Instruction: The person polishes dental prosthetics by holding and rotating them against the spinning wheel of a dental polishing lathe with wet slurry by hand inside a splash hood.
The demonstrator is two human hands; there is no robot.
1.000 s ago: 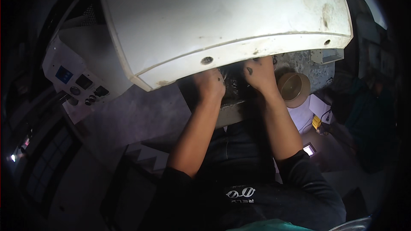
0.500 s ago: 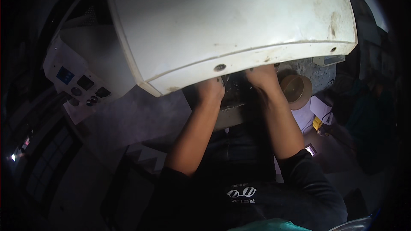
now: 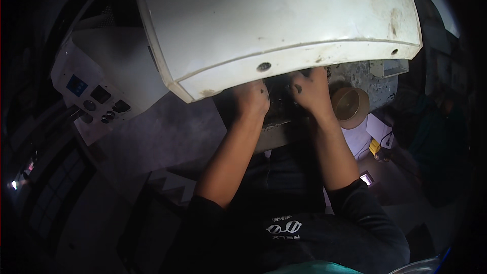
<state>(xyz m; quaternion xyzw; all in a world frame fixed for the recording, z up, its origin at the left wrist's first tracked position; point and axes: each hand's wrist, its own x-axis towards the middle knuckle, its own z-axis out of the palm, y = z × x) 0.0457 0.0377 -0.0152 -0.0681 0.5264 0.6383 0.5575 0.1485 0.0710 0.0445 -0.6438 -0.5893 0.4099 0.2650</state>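
Left hand (image 3: 252, 97), right hand (image 3: 311, 92) partly under front edge of white hood (image 3: 284, 15); fingertips hidden, can't tell either grip. Brown bowl (image 3: 349, 106) near hood's edge. Best: avoid knocking hood.

It is dim around me; at my left I see a small white light (image 3: 14, 185) near a dark rectangular window-like panel (image 3: 53, 200).
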